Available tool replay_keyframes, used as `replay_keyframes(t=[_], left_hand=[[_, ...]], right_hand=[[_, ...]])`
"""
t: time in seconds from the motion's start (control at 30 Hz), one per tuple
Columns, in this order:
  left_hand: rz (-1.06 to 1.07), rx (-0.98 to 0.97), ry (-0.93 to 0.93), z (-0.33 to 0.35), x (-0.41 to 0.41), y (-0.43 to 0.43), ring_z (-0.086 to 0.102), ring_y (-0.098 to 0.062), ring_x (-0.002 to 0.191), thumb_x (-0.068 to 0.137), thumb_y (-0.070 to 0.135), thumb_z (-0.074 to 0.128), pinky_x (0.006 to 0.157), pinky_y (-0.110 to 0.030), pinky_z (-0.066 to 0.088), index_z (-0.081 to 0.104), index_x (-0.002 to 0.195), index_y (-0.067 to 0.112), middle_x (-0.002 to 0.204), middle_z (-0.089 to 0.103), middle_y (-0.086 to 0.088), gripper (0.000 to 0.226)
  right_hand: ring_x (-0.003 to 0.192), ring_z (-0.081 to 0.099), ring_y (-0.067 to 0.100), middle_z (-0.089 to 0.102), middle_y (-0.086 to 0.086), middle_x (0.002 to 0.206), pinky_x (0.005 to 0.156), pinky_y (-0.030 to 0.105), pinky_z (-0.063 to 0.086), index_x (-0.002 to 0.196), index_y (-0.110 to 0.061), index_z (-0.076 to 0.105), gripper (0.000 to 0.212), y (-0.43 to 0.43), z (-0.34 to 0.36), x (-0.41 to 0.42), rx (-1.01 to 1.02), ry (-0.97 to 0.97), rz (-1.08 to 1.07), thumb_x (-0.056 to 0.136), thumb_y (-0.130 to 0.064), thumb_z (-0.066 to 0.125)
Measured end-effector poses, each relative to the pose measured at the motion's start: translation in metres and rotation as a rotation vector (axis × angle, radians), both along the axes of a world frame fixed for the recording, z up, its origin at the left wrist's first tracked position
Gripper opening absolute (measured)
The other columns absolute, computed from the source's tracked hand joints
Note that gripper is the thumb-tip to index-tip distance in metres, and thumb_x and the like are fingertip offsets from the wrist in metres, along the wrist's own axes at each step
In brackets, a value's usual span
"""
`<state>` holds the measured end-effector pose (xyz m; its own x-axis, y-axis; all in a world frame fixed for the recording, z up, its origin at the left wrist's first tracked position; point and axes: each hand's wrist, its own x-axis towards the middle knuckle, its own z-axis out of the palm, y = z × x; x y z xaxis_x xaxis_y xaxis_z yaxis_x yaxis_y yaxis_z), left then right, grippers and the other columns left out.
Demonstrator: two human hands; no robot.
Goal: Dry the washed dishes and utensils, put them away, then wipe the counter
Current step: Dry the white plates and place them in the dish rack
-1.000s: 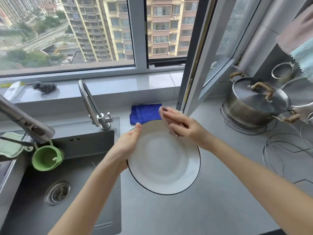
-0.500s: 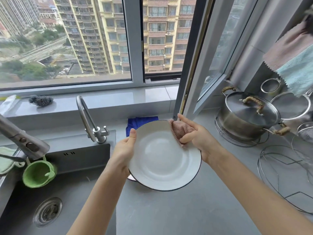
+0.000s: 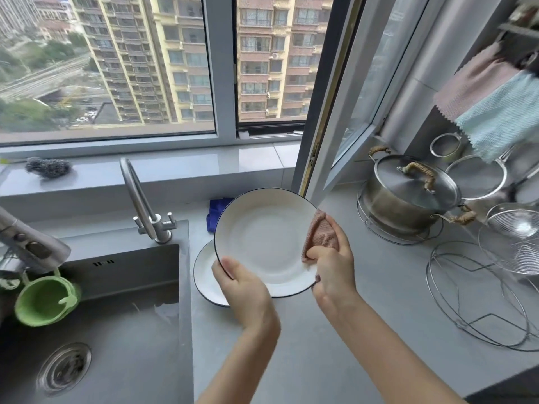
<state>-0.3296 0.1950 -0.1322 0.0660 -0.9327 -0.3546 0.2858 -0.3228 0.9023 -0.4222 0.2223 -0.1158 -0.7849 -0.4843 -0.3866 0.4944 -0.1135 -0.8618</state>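
Early in the task. Gripping the white black-rimmed plate (image 3: 262,240) at its lower edge with the left hand (image 3: 242,290), tilted above the desk (image 3: 379,301); pressing a pink cloth (image 3: 320,234), pinched in the right hand (image 3: 332,266), on its right rim. Left to do: second plate (image 3: 207,278) lying on the desk beneath, half hidden; putting away; wiping. Back of the held plate unseen.

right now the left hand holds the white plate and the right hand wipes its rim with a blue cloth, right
Not quite. The head view shows the right hand wiping the rim with a pink cloth, not a blue one; the blue cloth lies on the counter behind the white plate, which the left hand does hold.
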Motion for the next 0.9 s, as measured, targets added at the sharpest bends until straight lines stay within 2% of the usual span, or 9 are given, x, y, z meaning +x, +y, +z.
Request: replay_keyframes(t=[0.1,0.2,0.27,0.4,0.53,0.6,0.67,0.77,0.9], left_hand=[[-0.529,-0.021,-0.001,-0.004,0.032,-0.029,0.063,-0.014,0.107,0.099,0.040,0.039,0.095,-0.043,0.050,0.053,0.121,0.029,0.115,0.066,0.007,0.028],[-0.839,-0.121,-0.038,0.024,0.051,-0.072,0.064,-0.017,0.100,0.098,0.035,0.042,0.084,-0.034,0.051,0.059,0.120,0.023,0.113,0.068,0.002,0.030],[-0.949,-0.272,-0.264,0.036,0.051,-0.079,0.058,-0.015,0.082,0.097,0.036,0.042,0.074,-0.030,0.046,0.063,0.108,0.012,0.093,0.065,0.001,0.034],[-0.824,-0.459,-0.553,0.033,0.057,-0.066,0.022,-0.005,0.051,0.097,0.036,0.044,0.046,-0.018,0.017,0.043,0.072,0.000,0.057,0.025,0.010,0.044],[-0.782,-0.328,-0.541,0.027,0.062,-0.058,0.032,-0.002,0.044,0.097,0.034,0.047,0.038,-0.012,0.025,0.055,0.064,0.007,0.052,0.040,0.014,0.043],[-0.777,-0.261,-0.525,0.027,0.064,-0.054,0.037,0.000,0.033,0.098,0.028,0.046,0.036,-0.009,0.027,0.052,0.057,0.017,0.036,0.039,0.017,0.043],[-0.752,-0.223,-0.499,0.021,0.063,-0.057,0.036,-0.004,0.040,0.098,0.031,0.046,0.043,-0.014,0.029,0.052,0.058,0.015,0.043,0.042,0.011,0.044],[-0.528,-0.124,-0.334,0.002,0.053,-0.059,0.036,-0.020,0.066,0.098,0.038,0.044,0.058,-0.028,0.030,0.054,0.073,0.007,0.067,0.041,-0.008,0.041],[-0.131,0.020,-0.146,0.002,0.024,0.001,0.039,-0.017,0.063,0.102,0.028,0.036,0.061,-0.025,0.037,0.048,0.072,0.012,0.069,0.044,0.000,0.036]], right_hand=[[0.081,0.064,0.026,0.067,0.010,0.109,0.053,0.026,0.054,0.111,-0.029,0.065,0.077,0.013,0.008,-0.021,0.010,0.037,0.165,0.069,0.028,0.035],[0.072,0.064,0.024,0.069,0.013,0.097,0.056,0.026,0.052,0.100,-0.029,0.071,0.077,0.019,0.025,-0.033,0.049,0.231,0.519,0.065,0.030,0.035],[0.073,0.067,0.019,0.071,0.008,0.091,0.054,0.024,0.052,0.099,-0.029,0.073,0.078,0.018,0.037,-0.030,0.054,0.290,0.782,0.064,0.031,0.036],[0.077,0.068,0.019,0.073,0.006,0.093,0.059,0.027,0.055,0.104,-0.026,0.072,0.072,0.013,0.040,-0.026,0.109,0.246,0.897,0.067,0.027,0.041],[0.074,0.066,0.026,0.070,0.014,0.091,0.069,0.034,0.055,0.096,-0.025,0.075,0.064,0.015,0.024,-0.019,0.114,0.069,0.771,0.070,0.024,0.042],[0.076,0.064,0.031,0.068,0.018,0.094,0.072,0.037,0.054,0.103,-0.020,0.073,0.062,0.020,0.018,-0.015,0.088,-0.021,0.671,0.067,0.021,0.044],[0.074,0.060,0.032,0.066,0.019,0.094,0.066,0.034,0.051,0.114,-0.015,0.067,0.064,0.028,0.014,-0.007,0.098,-0.034,0.545,0.067,0.020,0.043],[0.072,0.061,0.027,0.068,0.008,0.093,0.063,0.032,0.051,0.111,-0.025,0.064,0.065,0.041,0.006,0.019,0.143,0.056,0.167,0.073,0.021,0.040],[0.090,0.061,0.019,0.065,0.002,0.117,0.074,0.031,0.050,0.103,-0.037,0.061,0.066,0.044,-0.002,0.054,0.028,0.101,-0.306,0.074,0.019,0.040]])
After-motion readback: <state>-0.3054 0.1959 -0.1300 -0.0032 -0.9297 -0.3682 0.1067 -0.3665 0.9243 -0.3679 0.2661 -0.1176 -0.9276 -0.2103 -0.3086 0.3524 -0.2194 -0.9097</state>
